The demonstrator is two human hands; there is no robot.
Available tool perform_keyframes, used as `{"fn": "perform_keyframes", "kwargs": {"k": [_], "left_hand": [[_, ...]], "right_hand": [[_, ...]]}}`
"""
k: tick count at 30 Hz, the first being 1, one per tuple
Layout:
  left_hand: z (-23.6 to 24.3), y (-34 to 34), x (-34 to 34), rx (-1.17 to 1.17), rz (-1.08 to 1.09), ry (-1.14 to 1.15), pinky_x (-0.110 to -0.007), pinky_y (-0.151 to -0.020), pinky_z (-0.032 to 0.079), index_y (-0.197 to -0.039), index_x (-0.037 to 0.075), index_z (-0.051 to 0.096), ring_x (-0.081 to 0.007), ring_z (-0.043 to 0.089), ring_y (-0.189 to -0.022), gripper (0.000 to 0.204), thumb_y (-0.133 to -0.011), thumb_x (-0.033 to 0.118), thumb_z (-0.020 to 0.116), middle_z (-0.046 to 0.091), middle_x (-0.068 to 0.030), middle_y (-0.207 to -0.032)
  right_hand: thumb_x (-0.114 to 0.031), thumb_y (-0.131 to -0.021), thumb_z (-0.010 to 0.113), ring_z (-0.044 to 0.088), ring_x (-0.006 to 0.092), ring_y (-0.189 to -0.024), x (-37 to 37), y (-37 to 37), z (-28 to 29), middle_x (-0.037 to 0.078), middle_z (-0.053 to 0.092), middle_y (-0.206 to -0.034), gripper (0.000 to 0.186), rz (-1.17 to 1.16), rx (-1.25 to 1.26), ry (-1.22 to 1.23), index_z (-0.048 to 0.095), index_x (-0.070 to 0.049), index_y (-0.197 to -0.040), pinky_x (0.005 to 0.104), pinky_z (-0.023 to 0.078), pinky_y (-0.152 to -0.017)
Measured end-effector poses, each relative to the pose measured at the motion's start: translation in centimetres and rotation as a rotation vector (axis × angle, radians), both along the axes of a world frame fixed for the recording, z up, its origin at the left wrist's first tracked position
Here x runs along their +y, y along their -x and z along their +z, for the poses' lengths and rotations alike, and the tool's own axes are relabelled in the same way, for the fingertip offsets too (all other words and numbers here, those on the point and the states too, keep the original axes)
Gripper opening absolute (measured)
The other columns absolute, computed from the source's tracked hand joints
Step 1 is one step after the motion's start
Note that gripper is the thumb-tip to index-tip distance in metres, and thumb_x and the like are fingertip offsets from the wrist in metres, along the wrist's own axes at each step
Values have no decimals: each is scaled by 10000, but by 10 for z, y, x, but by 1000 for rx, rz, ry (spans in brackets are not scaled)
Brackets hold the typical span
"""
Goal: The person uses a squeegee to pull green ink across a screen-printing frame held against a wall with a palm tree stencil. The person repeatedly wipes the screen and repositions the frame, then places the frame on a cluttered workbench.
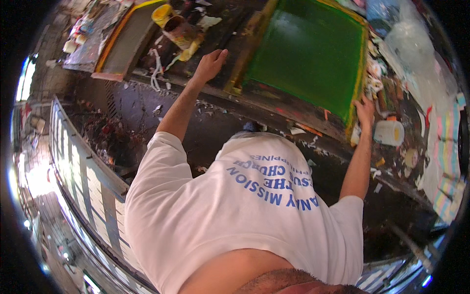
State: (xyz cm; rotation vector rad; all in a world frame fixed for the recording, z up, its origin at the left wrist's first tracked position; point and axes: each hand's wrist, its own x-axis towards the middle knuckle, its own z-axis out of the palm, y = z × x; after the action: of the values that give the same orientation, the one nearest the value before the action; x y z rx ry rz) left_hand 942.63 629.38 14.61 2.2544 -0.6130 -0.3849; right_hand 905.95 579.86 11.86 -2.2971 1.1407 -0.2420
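Note:
A silkscreen frame (363, 63) with a green mesh and yellow-stained edges lies on the dark worktable at the far right of centre. My right hand (364, 111) grips its right edge near the lower corner. Left of the frame, my left hand (211, 64) is above the dark tabletop, fingers loosely curled together, with nothing visible in them. Close to that hand stand a stained container (177, 30) and a yellow cup (161, 15), with a yellow-smeared rag or scrap (188, 51) beside them.
Another yellow-edged frame (111, 41) lies at the far left. A white tub (389, 133) stands just right of my right hand. Clear plastic sheeting (411, 44) and a striped cloth (448, 147) pile up along the right. Scraps litter the table's front edge (274, 110).

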Motion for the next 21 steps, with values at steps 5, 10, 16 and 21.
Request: {"fn": "perform_keyframes", "kwargs": {"k": [5, 10, 16, 21], "left_hand": [[-13, 17, -37, -357, -29, -167, -521, -844, 540, -1122, 3, 722, -422, 704, -968, 610, -1049, 561, 487, 727, -241, -1048], [-10, 30, -28, -332, -29, -346, -548, -889, 526, -1086, 9, 729, -452, 677, -1015, 416, -1032, 364, 521, 725, -242, -1052], [-16, 39, -21, -331, 51, -294, -544, -879, 527, -1081, 9, 732, -455, 680, -1015, 395, -1030, 347, 536, 729, -246, -1028], [-13, 36, -10, -232, 103, -194, -476, -858, 536, -1171, 11, 722, -461, 680, -1036, 470, -1051, 428, 543, 719, -275, -1047]], "right_hand": [[-361, -873, 742, 578, 346, -1337, 16, -6, -11, 212, 509, -1546, 684, 22, -75, -61, 591, -24, -1449, 468, 406, -1152], [-349, -885, 771, 469, 358, -1443, 28, -11, -11, 202, 502, -1549, 732, -85, -75, -102, 530, -50, -1508, 506, 410, -1186], [-382, -936, 758, 472, 368, -1432, 29, -5, 6, 175, 458, -1587, 711, 15, -127, -340, 508, -77, -1528, 539, 431, -1176], [-444, -1017, 647, 585, 375, -1313, 31, 4, -3, 204, 591, -1454, 592, 71, 26, -134, 594, -34, -1440, 485, 489, -1082]]}}
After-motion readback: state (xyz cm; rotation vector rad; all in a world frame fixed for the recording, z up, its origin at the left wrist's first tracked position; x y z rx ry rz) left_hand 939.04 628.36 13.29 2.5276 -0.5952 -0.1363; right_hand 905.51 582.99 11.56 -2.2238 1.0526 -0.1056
